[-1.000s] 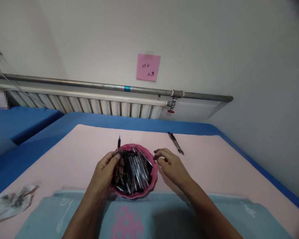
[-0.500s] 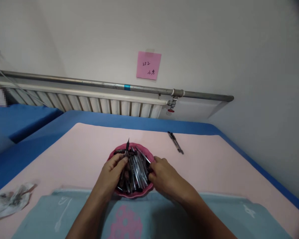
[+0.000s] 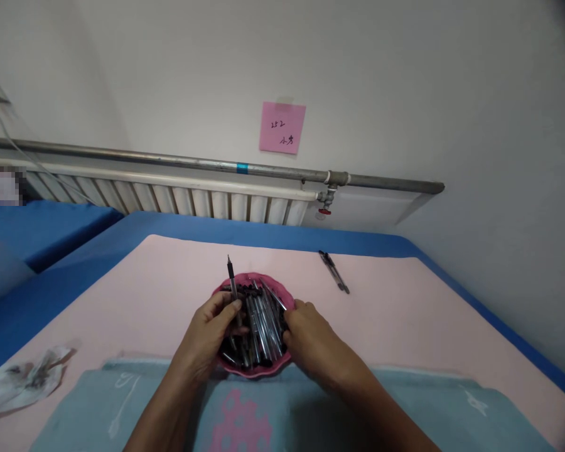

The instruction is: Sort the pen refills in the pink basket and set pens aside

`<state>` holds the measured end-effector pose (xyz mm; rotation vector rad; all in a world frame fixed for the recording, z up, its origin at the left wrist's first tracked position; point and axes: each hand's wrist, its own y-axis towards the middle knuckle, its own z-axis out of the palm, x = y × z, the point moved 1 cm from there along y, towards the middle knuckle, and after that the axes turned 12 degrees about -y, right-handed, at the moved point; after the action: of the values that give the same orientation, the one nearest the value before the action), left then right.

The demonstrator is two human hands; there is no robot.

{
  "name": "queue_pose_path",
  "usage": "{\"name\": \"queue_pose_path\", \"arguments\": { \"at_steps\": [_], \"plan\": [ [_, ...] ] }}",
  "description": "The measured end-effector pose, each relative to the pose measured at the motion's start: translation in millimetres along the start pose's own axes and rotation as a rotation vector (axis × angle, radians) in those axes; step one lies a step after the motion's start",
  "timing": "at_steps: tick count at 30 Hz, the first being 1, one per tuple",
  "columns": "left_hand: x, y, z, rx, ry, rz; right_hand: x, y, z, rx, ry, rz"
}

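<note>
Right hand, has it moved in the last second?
Yes: judged against the two loose pens, the right hand has shifted left and nearer the person, over the right rim of the pink bowl.

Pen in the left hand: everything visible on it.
The pen is slim, with a fine exposed point, a black section beneath it and a clear-looking, apparently plastic barrel. It is uncapped at the point, which faces up, leaning slightly left, by the left part of the pink bowl. The left hand pinches the barrel; its lower end is hard to make out.
</note>
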<state>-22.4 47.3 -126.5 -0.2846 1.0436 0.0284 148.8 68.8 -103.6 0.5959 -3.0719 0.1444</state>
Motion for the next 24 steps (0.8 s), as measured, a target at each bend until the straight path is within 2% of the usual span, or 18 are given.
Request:
{"name": "queue_pose_path", "arguments": {
  "at_steps": [3, 6, 8, 11, 13, 16, 24],
  "plan": [
    [-1.7, -0.2, -1.0, -0.010, -0.090, -0.033, -5.3, -1.6, -2.8, -0.109, 0.055, -0.027],
    [-3.2, -0.9, -1.5, -0.007, -0.183, -0.054, -8.7, -2.6, -12.2, -0.225, 0.245, -0.059],
    [-3.8, -1.9, -0.5, 0.019, -0.245, -0.074, -7.6, -1.9, -17.9, -0.205, 0.498, -0.059],
    [-3.9, -3.5, 2.5, 0.073, -0.303, -0.092, -0.4, -0.2, -20.1, -0.076, 0.911, -0.044],
    [-3.4, -4.1, 4.6, 0.098, -0.321, -0.087, 5.6, 0.4, -18.1, -0.046, 1.061, -0.036],
    [-2.2, -4.1, 6.3, 0.108, -0.337, -0.076, 11.9, 0.3, -13.7, -0.081, 1.131, -0.010],
    [-1.6, -3.6, 7.4, 0.067, -0.369, -0.015, 14.7, 2.2, -7.4, -0.156, 1.118, 0.031]
  ]
}}
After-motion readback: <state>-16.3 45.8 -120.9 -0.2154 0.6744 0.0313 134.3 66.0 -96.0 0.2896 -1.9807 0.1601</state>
